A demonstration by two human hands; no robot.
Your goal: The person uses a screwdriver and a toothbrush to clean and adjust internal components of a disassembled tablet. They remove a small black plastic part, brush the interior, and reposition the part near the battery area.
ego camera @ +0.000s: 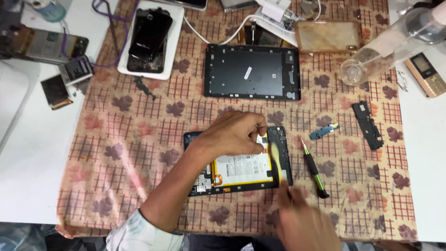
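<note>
An opened tablet (241,173) lies face down on the patterned cloth, its white and yellow battery (244,168) exposed. My left hand (237,135) rests on the tablet's upper edge, fingers curled and pressing on it near the black frame strip (282,139). At the bottom, my right hand (302,223) grips a thin yellowish tool (276,160). The tool is blurred, and its tip is over the battery's right edge. A black screwdriver with a green tip (315,169) lies loose just right of the tablet.
A dark tablet back cover (252,72) lies behind. A small blue flex board (324,131) and black part (368,125) are at right. A clear bottle (395,42), gold phone (429,74), clear case (327,36) and tray with a black phone (149,39) are further back.
</note>
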